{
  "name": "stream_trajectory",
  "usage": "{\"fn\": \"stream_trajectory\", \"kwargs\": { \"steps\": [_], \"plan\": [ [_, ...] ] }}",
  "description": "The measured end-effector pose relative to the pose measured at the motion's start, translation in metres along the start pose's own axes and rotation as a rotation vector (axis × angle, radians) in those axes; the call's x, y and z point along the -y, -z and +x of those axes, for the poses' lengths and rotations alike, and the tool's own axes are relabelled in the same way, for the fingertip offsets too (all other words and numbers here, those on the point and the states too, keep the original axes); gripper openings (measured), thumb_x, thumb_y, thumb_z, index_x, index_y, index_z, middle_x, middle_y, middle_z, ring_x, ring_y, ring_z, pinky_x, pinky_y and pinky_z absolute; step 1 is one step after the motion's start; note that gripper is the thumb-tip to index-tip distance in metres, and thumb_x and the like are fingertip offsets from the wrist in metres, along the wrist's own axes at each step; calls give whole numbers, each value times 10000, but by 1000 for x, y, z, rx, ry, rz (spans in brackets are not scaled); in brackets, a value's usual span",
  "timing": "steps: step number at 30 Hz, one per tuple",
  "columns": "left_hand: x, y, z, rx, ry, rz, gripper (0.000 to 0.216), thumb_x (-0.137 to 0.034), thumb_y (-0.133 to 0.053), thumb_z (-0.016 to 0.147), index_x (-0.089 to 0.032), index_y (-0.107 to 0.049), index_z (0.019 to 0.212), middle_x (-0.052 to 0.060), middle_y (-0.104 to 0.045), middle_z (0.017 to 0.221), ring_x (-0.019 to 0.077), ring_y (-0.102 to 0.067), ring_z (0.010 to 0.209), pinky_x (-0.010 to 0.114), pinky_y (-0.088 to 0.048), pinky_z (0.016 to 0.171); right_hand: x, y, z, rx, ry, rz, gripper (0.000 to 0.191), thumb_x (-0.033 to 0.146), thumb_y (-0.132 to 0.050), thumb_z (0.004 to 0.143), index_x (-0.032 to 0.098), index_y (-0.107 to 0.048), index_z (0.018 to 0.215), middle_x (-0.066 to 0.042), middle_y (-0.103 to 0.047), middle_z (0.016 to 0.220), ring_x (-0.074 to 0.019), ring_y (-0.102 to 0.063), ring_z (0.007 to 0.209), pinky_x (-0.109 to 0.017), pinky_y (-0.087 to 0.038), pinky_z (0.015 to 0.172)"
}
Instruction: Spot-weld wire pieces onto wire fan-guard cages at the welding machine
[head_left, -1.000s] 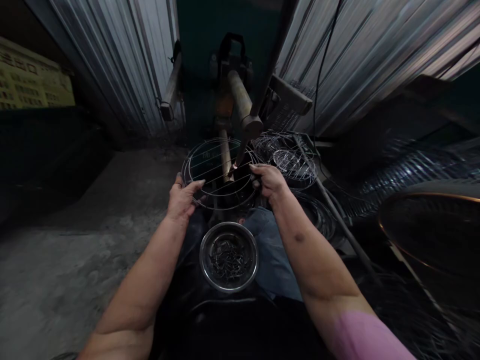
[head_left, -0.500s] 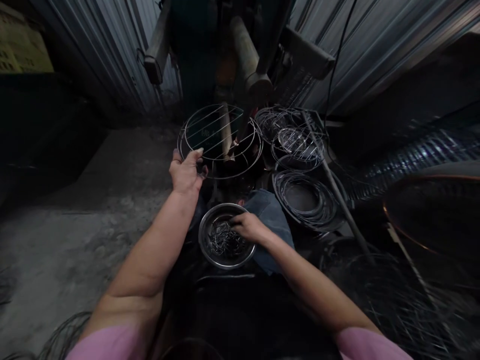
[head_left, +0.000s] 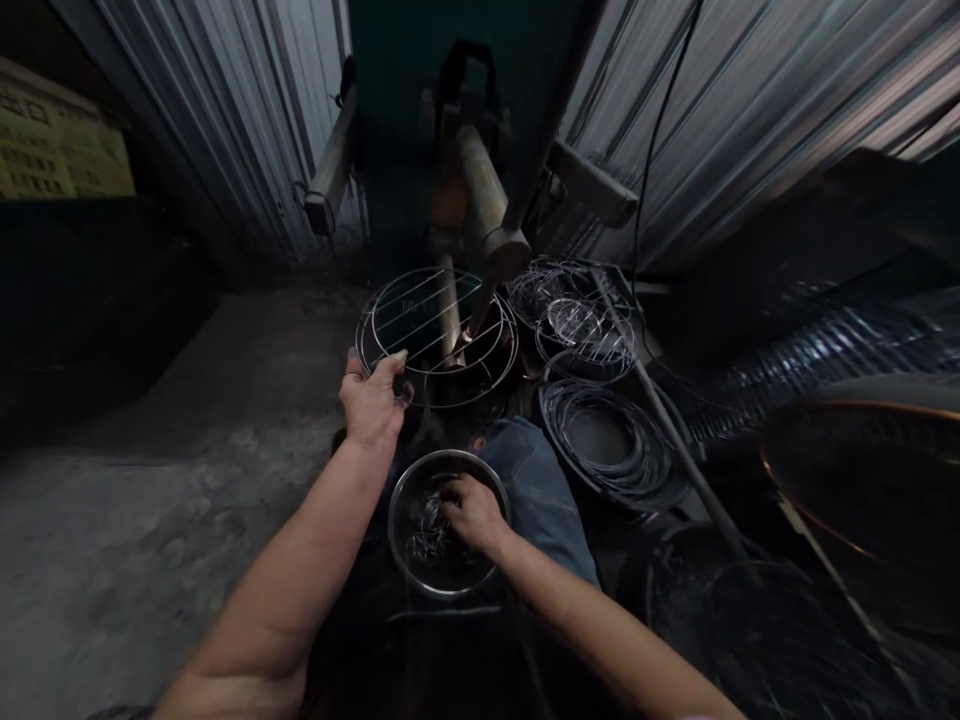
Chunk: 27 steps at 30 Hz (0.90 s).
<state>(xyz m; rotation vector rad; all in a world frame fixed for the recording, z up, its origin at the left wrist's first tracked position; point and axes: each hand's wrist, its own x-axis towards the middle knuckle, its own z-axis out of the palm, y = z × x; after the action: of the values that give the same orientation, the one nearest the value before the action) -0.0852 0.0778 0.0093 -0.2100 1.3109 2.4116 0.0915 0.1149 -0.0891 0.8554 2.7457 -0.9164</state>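
My left hand [head_left: 371, 403] grips the near left rim of a round wire rack [head_left: 439, 335] that sits under the electrode arm of a spot welder [head_left: 480, 215]. The fingers curl over the outer ring. My right hand [head_left: 469, 512] reaches down into a steel bowl [head_left: 401, 500] on my lap, fingers bent among small wire pieces [head_left: 421, 530]. Whether it has hold of one is hidden.
Stacks of wire rings [head_left: 607, 445] and finished wire racks [head_left: 585, 330] lie to the right of the welder. Corrugated metal walls [head_left: 225, 130] stand behind on both sides. A concrete floor [head_left: 150, 480] spreads to the left. A large dark round pan [head_left: 862, 470] is at the far right.
My right hand left the rack's right rim and went down into the steel bowl. My left hand kept its hold on the rack's left rim.
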Motion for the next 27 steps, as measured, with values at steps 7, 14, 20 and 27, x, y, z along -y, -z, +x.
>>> {"fn": "stream_trajectory", "kwargs": {
  "steps": [7, 14, 20, 27],
  "plan": [
    [0, -2, 0, 11, -21, 7, 461, -200, -784, 493, -223, -467, 827, -84, -498, 617, 78, -495, 506, 198, -388, 476, -20, 16, -10, -47, 50, 241, 247, 88, -468, 703, 172, -665, 825, -28, -680, 797, -167, -607, 784, -250, -472, 746],
    [6, -4, 1, -33, -27, -36, 579, -177, -768, 522, -244, -489, 1025, -93, -492, 616, 76, -502, 520, 189, -365, 491, -16, 18, -4, 107, -59, 14, 270, 69, -521, 786, 124, -693, 987, -114, -680, 1019, -217, -611, 994, -302, -445, 918],
    [5, -6, -7, -8, -48, -39, 487, -182, -767, 508, -228, -482, 900, -95, -468, 600, 70, -477, 497, 193, -352, 484, -3, -4, 4, 119, -119, -1, 298, 339, -562, 907, 166, -569, 1149, -79, -586, 1154, -202, -597, 989, -397, -515, 838],
    [4, 1, -8, -18, -16, -26, 458, -225, -772, 507, -229, -471, 852, -90, -463, 657, 55, -462, 492, 182, -364, 466, -2, -1, -6, 128, -33, -58, 177, 119, -572, 811, 145, -679, 949, -120, -658, 1028, -231, -631, 957, -329, -491, 839]
  ]
}}
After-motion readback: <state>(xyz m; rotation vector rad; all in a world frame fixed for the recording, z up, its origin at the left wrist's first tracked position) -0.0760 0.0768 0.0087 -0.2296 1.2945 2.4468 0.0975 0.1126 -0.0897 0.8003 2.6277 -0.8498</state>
